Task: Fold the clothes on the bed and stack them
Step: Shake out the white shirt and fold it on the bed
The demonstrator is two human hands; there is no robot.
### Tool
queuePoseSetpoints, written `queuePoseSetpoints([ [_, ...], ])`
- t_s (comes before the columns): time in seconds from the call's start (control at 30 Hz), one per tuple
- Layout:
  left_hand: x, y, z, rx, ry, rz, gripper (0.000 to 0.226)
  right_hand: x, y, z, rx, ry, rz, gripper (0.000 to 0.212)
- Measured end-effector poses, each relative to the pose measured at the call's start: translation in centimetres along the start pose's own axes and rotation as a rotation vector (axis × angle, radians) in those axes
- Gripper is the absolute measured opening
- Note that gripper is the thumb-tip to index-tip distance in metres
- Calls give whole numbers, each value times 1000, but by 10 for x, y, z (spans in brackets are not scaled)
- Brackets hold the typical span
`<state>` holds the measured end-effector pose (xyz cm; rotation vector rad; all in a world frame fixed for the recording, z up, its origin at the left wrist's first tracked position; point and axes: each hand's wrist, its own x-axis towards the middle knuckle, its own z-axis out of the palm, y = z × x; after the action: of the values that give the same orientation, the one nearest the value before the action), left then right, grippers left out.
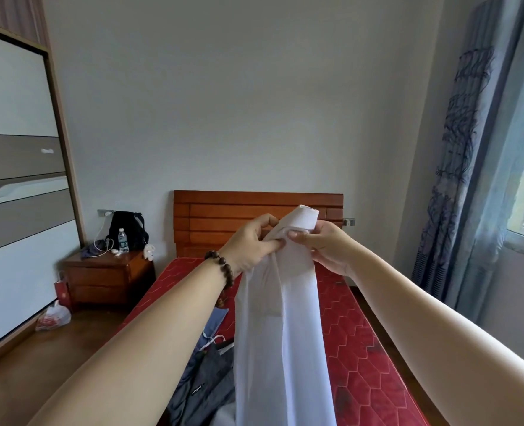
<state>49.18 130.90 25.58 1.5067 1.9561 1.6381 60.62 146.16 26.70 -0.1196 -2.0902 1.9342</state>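
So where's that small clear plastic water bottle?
In the head view, the small clear plastic water bottle stands at left on the brown wooden nightstand, just in front of the black backpack.

Bare mattress [365, 358] right; dark clothes [205, 385] crowd left.

A home bedroom: a bed with a red quilted mattress [362, 348] and slatted wooden headboard [224, 219], a wooden nightstand [107, 278], a panelled sliding-door wardrobe [18, 179], blue patterned curtains [457, 167].

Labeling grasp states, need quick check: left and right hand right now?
Left hand: pinching the white garment.
Right hand: gripping the same garment's top.
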Motion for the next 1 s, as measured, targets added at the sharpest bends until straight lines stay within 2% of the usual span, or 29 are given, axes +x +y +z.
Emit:
queuePoseSetpoints([
  [0.1,1,-6,1,130,183,24,20,9,1,3,-91,170,-96,40],
  [0.2,-6,-15,3,264,318,135,24,15,0,5,-168,237,-126,29],
  [0.33,-14,-32,9,401,256,116,24,19,-6,4,-151,257,-132,30],
  [0.5,-15,-42,18,172,312,15,37,16,-9,-2,-109,243,-126,31],
  [0.67,-12,-52,32,205,134,1,20,4,-13,-14,-80,243,-126,32],
  [0.8,-7,-51,33,173,78,-57,30,-7,-14,-30,-99,305,-116,31],
  [0.9,-3,-42,25,35,61,-98,36,-16,-13,-42,-108,362,-83,37],
  [1.0,0,-31,23,-50,13,-119,29,-26,-17,-54,-80,251,11,45],
])
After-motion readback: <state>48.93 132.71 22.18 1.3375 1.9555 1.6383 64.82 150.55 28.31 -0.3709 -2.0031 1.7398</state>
